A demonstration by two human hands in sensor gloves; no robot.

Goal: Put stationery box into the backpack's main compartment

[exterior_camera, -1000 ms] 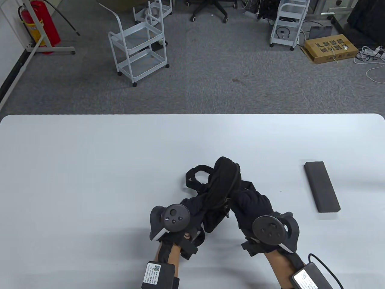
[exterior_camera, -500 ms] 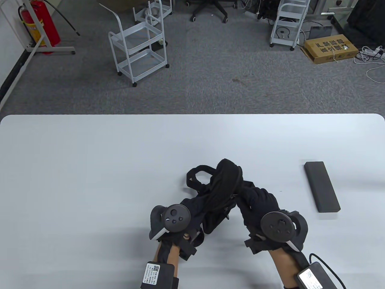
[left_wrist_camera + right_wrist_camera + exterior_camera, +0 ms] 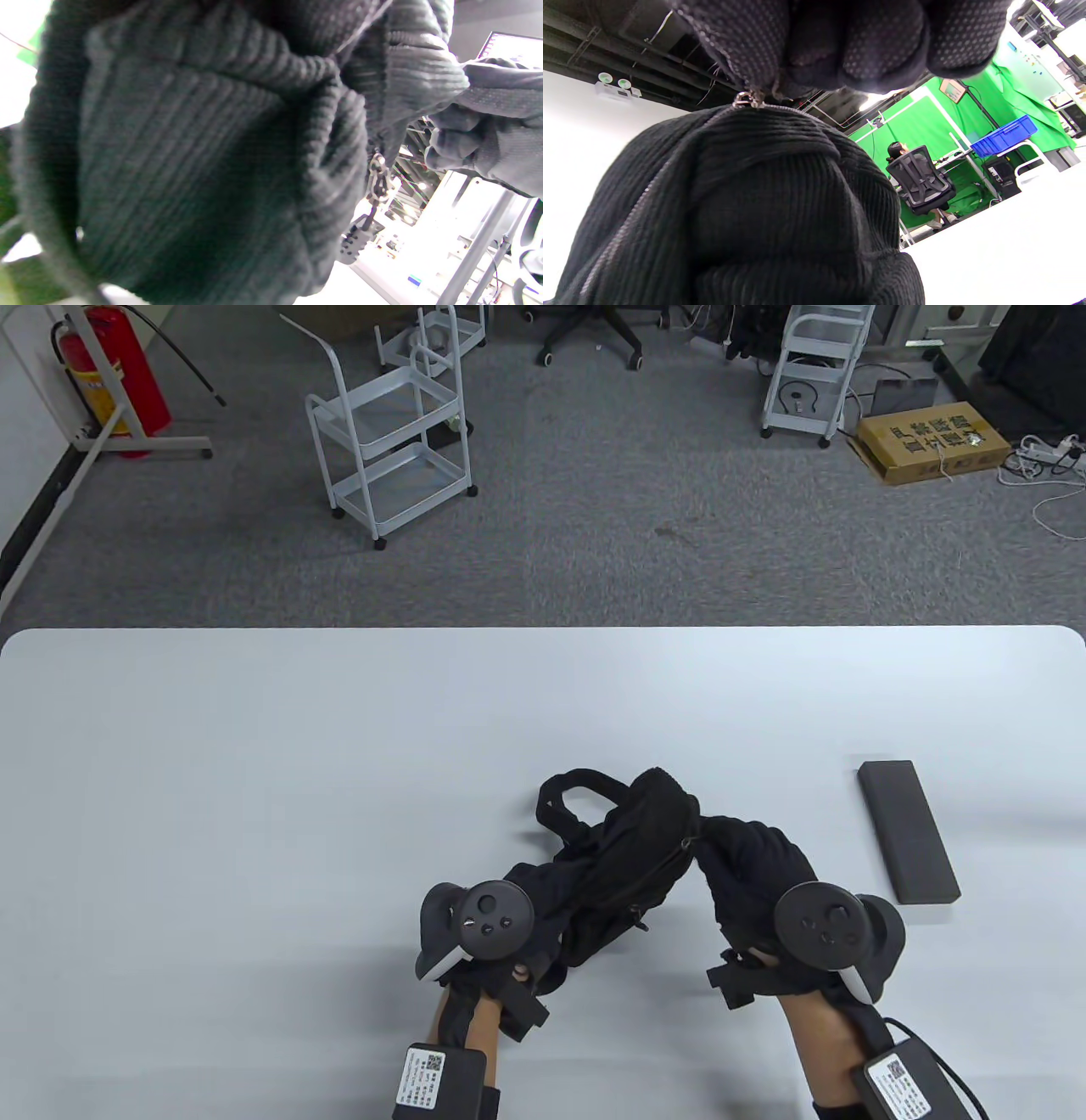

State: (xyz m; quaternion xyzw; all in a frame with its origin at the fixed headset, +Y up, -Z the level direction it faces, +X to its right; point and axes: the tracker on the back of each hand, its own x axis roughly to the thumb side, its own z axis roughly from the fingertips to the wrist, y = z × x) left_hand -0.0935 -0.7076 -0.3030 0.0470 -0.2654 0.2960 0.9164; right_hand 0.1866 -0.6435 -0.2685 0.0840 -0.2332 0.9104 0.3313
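Note:
A small black corduroy backpack [image 3: 619, 857] lies crumpled on the white table [image 3: 254, 780] near the front middle. My left hand [image 3: 509, 937] grips its near end. My right hand [image 3: 747, 857] pinches the zipper pull [image 3: 746, 99] at the backpack's upper right side; the zipper track runs down the fabric in the right wrist view. The backpack fills the left wrist view [image 3: 191, 161], where another metal pull [image 3: 377, 178] dangles and my right hand's fingers [image 3: 466, 144] show. The stationery box [image 3: 908, 831], a flat dark grey bar, lies on the table to the right, apart from both hands.
The backpack's carry loop [image 3: 577, 797] sticks out toward the far side. Beyond the table's far edge are white trolleys [image 3: 390, 432], a cardboard carton [image 3: 933, 441] and a fire extinguisher [image 3: 119, 373] on the carpet.
My right hand has moved right and slightly toward me, drawing the zipper pull along the backpack. The backpack's top has flattened and shifted right. My left hand has stayed in place.

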